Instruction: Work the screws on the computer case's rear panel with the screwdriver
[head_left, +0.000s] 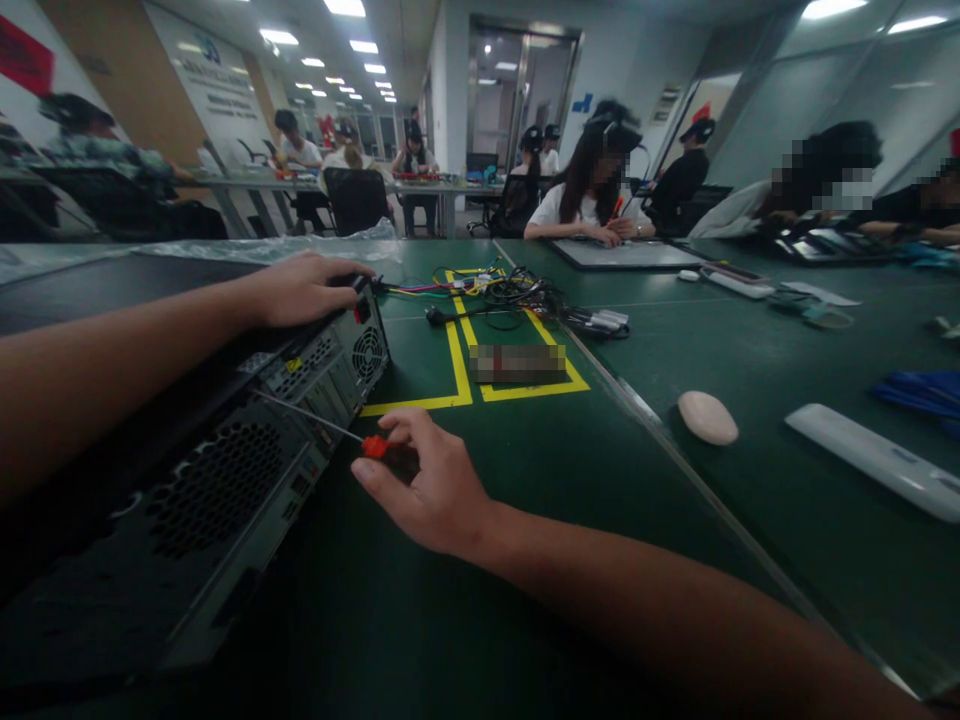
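A black desktop computer case (pixel 330 395) lies on the left, its metal back panel with vents, ports and a fan grille facing right. My left hand (pixel 304 290) rests flat on its top, with the fingers stretched toward the far back corner beside a power supply. My right hand (pixel 431 475) holds a screwdriver (pixel 375 446) by its red and black handle. The thin shaft points left, and its tip is at the back panel near the upper edge. Whether the tip sits in a screw is too small to tell.
Tangled cables (pixel 525 295) lie across yellow tape marks (pixel 457 365) on the green table. A blurred-out flat item (pixel 517 364) is within the tape. To the right are a pale rounded object (pixel 707 417) and a long white device (pixel 870 455). A person (pixel 592 190) sits opposite.
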